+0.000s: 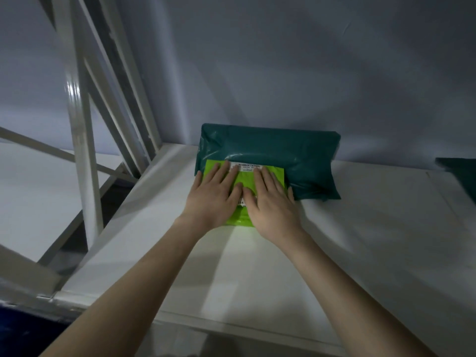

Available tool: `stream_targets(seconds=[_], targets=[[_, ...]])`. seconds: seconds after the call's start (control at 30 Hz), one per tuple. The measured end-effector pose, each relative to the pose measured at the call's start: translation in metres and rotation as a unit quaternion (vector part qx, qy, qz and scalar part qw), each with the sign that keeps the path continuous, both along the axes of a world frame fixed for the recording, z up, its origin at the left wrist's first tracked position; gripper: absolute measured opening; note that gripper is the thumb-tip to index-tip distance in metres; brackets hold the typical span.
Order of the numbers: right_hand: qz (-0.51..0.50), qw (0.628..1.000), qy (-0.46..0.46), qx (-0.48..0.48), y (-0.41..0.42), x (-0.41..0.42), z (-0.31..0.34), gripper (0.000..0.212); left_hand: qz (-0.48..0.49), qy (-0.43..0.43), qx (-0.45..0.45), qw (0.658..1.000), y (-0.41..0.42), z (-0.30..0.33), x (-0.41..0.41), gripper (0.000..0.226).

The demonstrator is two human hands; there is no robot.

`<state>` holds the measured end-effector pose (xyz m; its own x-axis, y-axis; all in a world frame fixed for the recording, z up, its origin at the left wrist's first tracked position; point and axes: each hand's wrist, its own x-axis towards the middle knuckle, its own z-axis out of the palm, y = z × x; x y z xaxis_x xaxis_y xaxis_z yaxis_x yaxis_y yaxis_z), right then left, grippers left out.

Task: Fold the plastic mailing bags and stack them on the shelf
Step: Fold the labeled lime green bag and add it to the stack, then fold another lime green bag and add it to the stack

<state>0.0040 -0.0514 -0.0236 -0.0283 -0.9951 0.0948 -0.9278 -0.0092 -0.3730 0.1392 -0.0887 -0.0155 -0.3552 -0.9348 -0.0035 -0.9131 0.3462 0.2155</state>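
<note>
A folded lime-green mailing bag with a white printed label lies on the white shelf, its far part overlapping a folded dark teal mailing bag that rests against the back wall. My left hand lies flat on the green bag's left half, fingers straight and spread. My right hand presses flat on its right half, fingertips reaching the label. The two hands touch at the thumbs and cover most of the green bag.
A white metal shelf frame with diagonal braces stands at the left. The corner of another dark teal bag shows at the right edge. A grey wall closes the back of the shelf.
</note>
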Motion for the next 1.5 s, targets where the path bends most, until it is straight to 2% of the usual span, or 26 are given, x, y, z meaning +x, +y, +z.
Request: stream_targets(seconds=[0.13,0.3,0.53,0.77,0.93,1.1,1.23,1.37,1.5], targets=[[0.004,0.999,-0.037,0.008,0.003,-0.005,0.011,0.06,0.005,-0.021,-0.019,1.0,0.005,0.014,-0.005,0.055],[-0.032,0.998,-0.011,-0.046,0.024,-0.046,0.039,0.06,-0.005,0.03,-0.077,0.997,0.022,0.044,-0.03,0.055],[-0.113,0.99,0.004,-0.084,0.076,-0.153,0.09,0.057,-0.072,0.147,-0.111,0.98,0.052,0.083,-0.121,0.058],[-0.229,0.967,0.022,-0.111,0.154,-0.283,0.116,0.056,-0.166,0.241,-0.034,0.955,0.102,0.097,-0.247,0.054],[-0.303,0.947,-0.017,-0.108,0.199,-0.356,0.103,0.057,-0.203,0.286,0.05,0.935,0.125,0.078,-0.329,0.053],[-0.367,0.92,-0.096,-0.096,0.222,-0.414,0.074,0.058,-0.227,0.289,0.103,0.924,0.133,0.051,-0.401,0.052],[-0.401,0.904,-0.117,-0.09,0.221,-0.445,0.056,0.06,-0.246,0.295,0.111,0.916,0.133,0.039,-0.454,0.052],[-0.421,0.892,-0.14,-0.087,0.209,-0.474,0.041,0.063,-0.232,0.269,0.141,0.924,0.122,0.021,-0.501,0.055],[-0.45,0.876,-0.149,-0.089,0.196,-0.499,0.029,0.07,-0.201,0.244,0.172,0.933,0.11,0.006,-0.529,0.047]])
